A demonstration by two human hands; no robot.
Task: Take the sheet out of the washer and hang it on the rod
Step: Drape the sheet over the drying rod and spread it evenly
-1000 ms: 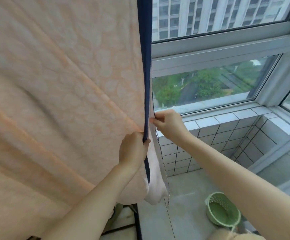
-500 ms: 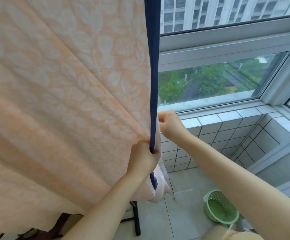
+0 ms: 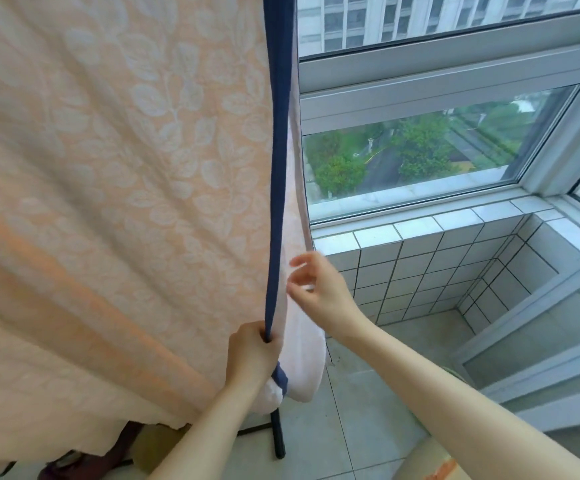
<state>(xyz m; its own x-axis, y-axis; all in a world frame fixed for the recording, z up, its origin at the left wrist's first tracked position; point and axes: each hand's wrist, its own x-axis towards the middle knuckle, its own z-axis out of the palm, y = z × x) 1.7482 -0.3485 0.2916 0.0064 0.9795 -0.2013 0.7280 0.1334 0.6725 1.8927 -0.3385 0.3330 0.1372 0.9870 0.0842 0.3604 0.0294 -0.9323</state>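
Observation:
A peach sheet (image 3: 108,202) with a pale leaf pattern and a dark blue border (image 3: 278,168) hangs from above and fills the left half of the head view. The rod it hangs from is out of frame. My left hand (image 3: 252,355) grips the blue border near the sheet's lower right corner and pulls it taut. Just right of the edge, my right hand (image 3: 319,289) hovers with fingers spread and blurred, holding nothing. The washer is not in view.
A black stand leg (image 3: 278,434) rises from the tiled floor below the sheet. To the right are a white tiled ledge (image 3: 420,233) and large windows (image 3: 420,154). Dark objects lie on the floor under the sheet's lower left.
My right hand has let go of the sheet's edge and opened. My left hand has slid further down the blue border. The view has shifted left, and the green basket is out of frame.

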